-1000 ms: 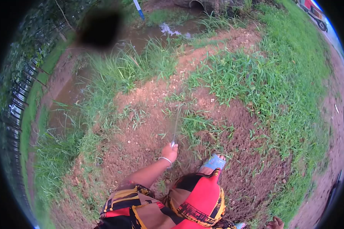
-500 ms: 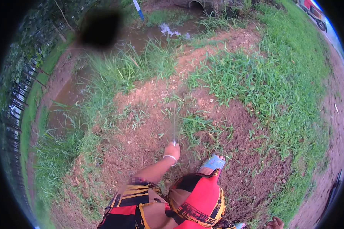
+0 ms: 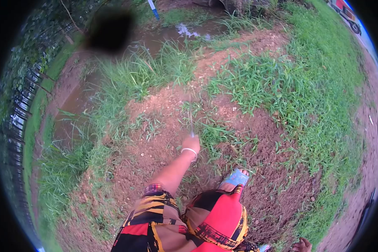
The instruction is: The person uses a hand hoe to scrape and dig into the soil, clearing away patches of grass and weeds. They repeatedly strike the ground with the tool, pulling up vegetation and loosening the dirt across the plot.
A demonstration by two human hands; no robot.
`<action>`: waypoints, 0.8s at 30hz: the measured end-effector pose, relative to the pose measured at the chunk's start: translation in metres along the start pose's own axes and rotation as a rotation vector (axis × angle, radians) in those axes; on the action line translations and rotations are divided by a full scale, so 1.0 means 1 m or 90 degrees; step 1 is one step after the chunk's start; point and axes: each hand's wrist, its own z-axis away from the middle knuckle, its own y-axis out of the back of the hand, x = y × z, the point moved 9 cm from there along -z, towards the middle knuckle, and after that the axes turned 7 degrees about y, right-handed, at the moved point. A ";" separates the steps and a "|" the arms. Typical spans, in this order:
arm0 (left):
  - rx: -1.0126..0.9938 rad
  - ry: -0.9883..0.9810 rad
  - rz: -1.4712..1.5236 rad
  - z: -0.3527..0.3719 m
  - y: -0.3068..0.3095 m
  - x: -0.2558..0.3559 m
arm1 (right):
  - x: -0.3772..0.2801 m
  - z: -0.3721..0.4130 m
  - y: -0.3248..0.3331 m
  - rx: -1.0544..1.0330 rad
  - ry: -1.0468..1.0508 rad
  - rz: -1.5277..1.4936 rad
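Note:
Near the middle of the head view, my left hand (image 3: 191, 143), with a white bracelet at its wrist, is closed around the handle end of a thin, blurred tool (image 3: 190, 119). The tool points away from me over reddish soil, beside low grass tufts (image 3: 214, 133). Whether its far end touches the ground is unclear. My right hand (image 3: 302, 245) shows only partly at the bottom edge, lower right, with fingers loosely bent and apart and nothing visible in them.
My foot in a blue sandal (image 3: 235, 178) stands on dark loosened soil (image 3: 277, 197), beside my patterned clothing (image 3: 218, 214). Muddy water (image 3: 75, 98) lies beyond tall grass on the left. Thick grass (image 3: 323, 101) covers the right bank. A vehicle (image 3: 347, 17) is at the far upper right.
My left hand has moved forward, away from my body, with the tool still in it. My right hand and foot are nearly where they were.

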 end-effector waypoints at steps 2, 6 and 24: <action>-0.059 0.003 -0.068 0.048 -0.015 -0.025 | -0.001 0.000 0.000 0.009 0.002 0.000; -0.089 0.007 -0.033 0.105 0.002 -0.063 | -0.003 0.001 -0.001 0.002 0.017 0.007; -0.302 -0.093 -0.097 0.146 -0.043 -0.054 | 0.003 -0.003 0.002 -0.012 0.044 -0.025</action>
